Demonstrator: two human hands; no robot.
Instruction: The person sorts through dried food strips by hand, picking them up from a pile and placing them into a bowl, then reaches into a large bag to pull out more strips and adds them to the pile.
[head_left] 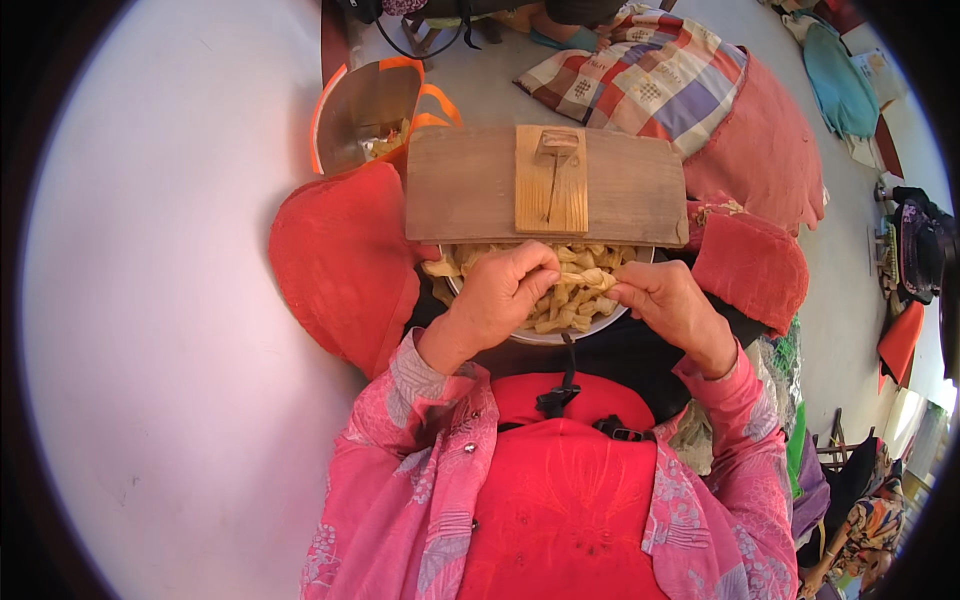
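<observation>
Both forearms come up from the near edge in pink flowered sleeves, angled inward so the hands almost meet in the middle. The left hand (497, 293) has its back facing up, wrist bent a bit, fingers curled down and the thumb tucked toward the fingertips in a pinch on its far right side. The right hand (668, 300) sits just to the right, also knuckles up, fingers folded and pinching at its left end, pointing toward the other hand. The two pinches are near each other but not touching. Both elbows stay close to the body, left sleeve cuff pushed back a little from the wrist.
</observation>
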